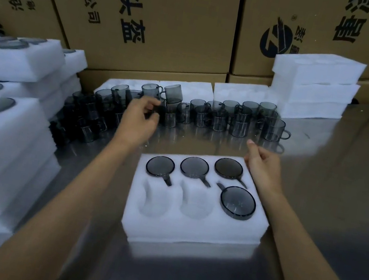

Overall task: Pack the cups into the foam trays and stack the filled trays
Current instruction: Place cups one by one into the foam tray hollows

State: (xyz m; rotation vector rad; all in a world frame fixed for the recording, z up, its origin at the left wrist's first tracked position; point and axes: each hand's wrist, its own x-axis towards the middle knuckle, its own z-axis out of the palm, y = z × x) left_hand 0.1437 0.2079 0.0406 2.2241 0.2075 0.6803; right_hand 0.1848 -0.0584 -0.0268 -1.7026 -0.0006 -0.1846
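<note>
A white foam tray (191, 224) lies on the metal table in front of me. Smoky grey glass cups sit in its three back slots (194, 167) and in its front right slot (238, 200). The front left and front middle slots hold nothing. Behind the tray, several loose cups (239, 122) stand in a row, some stacked. My left hand (139, 120) is at the left part of that row, fingers and thumb curved apart beside a stacked cup (170, 115), gripping nothing that I can see. My right hand (261, 163) hovers over the tray's back right corner, loosely curled and holding nothing.
Filled foam trays (1, 133) are stacked high on the left. A stack of foam trays (314, 86) with no cups showing stands at the back right, with more foam (237, 92) behind the cups. Cardboard boxes (150, 16) wall off the back. Bare metal table (345, 166) spreads to the right.
</note>
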